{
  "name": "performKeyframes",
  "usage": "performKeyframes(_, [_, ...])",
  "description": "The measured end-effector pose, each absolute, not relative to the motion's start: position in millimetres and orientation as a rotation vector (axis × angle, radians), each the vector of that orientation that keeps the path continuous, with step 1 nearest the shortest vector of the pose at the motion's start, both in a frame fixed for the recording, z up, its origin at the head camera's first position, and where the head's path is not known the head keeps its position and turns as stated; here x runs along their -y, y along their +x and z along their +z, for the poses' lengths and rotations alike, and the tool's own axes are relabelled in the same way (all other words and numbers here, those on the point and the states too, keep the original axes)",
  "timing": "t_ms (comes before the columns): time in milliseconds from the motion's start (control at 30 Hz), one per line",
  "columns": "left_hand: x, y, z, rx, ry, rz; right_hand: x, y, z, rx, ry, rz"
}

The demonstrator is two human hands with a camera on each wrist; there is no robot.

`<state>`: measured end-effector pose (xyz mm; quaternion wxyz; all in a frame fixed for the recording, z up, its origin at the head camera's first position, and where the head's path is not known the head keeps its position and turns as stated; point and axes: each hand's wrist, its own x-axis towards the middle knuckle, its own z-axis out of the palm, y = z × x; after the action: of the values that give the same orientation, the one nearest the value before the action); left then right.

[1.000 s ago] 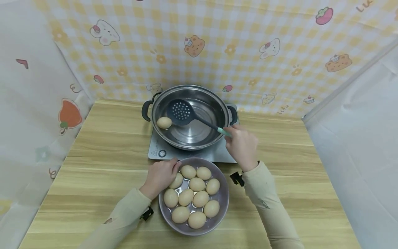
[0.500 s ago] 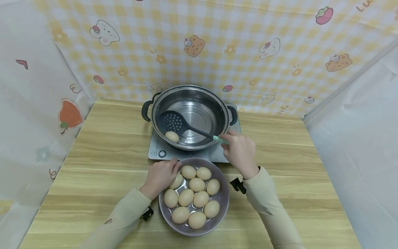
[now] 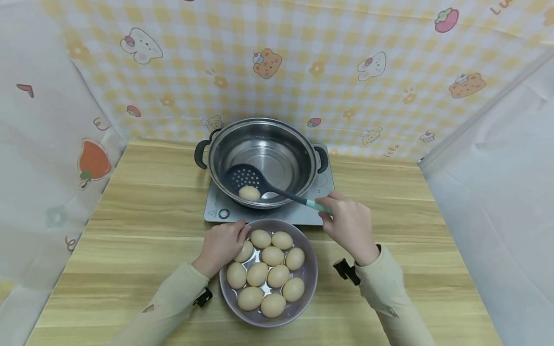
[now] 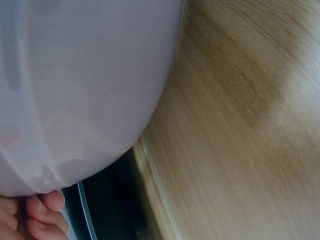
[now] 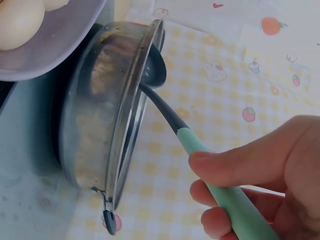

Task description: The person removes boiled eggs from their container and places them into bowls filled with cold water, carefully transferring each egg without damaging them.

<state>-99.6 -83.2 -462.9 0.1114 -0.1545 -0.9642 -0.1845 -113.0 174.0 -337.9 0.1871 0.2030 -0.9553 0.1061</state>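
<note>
My right hand [image 3: 348, 226] grips the mint-green handle of a dark slotted skimmer [image 5: 235, 207], with thumb and fingers curled round it. The skimmer's perforated head lies inside a steel pot [image 3: 220, 139], low at its front left. An egg [image 3: 249, 193] sits at the front edge of that head, by the pot's near wall. My left hand [image 3: 222, 242] holds the upper left rim of a mauve bowl [image 3: 309, 293] full of several pale eggs [image 3: 272, 256]. In the left wrist view, fingertips [image 4: 47, 215] show curled at the bowl's edge.
The two-handled pot stands on a flat grey cooktop [image 3: 216, 211], directly behind the bowl. Around them spreads a wooden table [image 3: 147, 192]. A checked, cartoon-printed cloth [image 3: 294, 72] hangs behind, and white sheets [image 3: 497, 158] close off both sides.
The skimmer's head has moved toward the pot's near wall, and the egg has shifted forward and right along with it. My right hand has drawn back toward me. The left hand stays on the bowl.
</note>
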Motion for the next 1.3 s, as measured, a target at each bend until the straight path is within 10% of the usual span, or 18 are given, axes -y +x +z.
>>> performKeyframes(1300, [83.7,-99.0,-460.1,2.859,-0.448,-0.554,-199.8,-107.1,-308.9,2.943,0.447,0.413])
